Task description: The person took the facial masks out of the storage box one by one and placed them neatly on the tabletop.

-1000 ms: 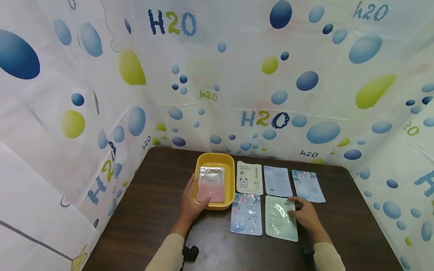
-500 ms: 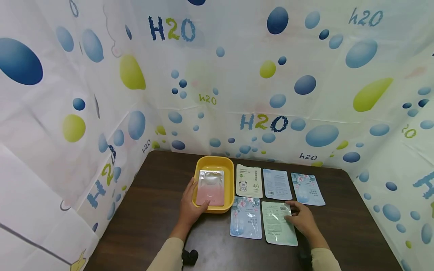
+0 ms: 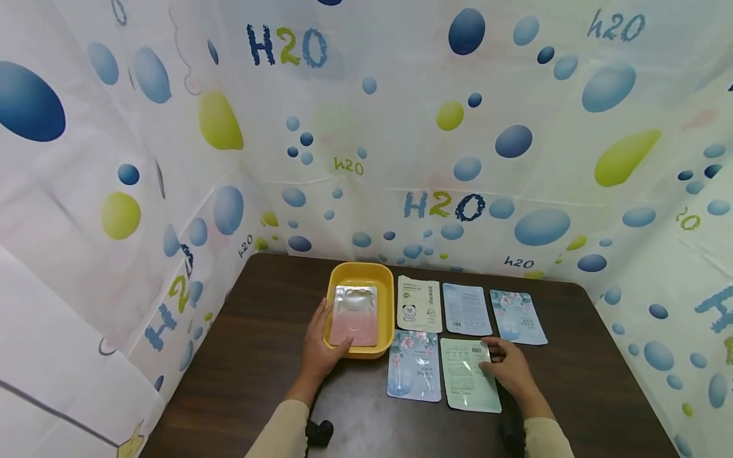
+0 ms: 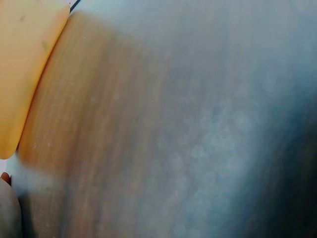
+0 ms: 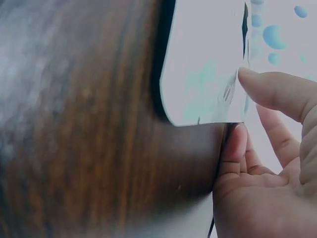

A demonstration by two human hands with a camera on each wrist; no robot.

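Observation:
My left hand [image 3: 319, 346] lies at the near left corner of a yellow plastic tray [image 3: 388, 312]. Its fingers run along the tray's left side, and the thumb is at the front rim. A pink and silver sheet mask packet [image 3: 354, 321] lies inside. In the left wrist view the tray's side [image 4: 29, 64] shows at the edge. My right hand [image 3: 511, 370] pinches the right edge of a pale green sheet mask packet [image 3: 466, 375]. In the right wrist view, my thumb [image 5: 272, 91] presses on that packet's [image 5: 203, 84] edge.
A blue floral packet [image 3: 413, 375] lies left of the green one. Behind them are a cream packet with a bear [image 3: 420, 302], a light blue text-covered packet [image 3: 465, 312] and another floral one [image 3: 518, 315]. A printed sheet [image 3: 366, 127] hangs behind the dark table [image 3: 275, 286].
The green packet has shifted slightly left and turned a little, closer to the blue floral packet, with my right hand following. My left hand stays at the tray. The head view has tilted slightly.

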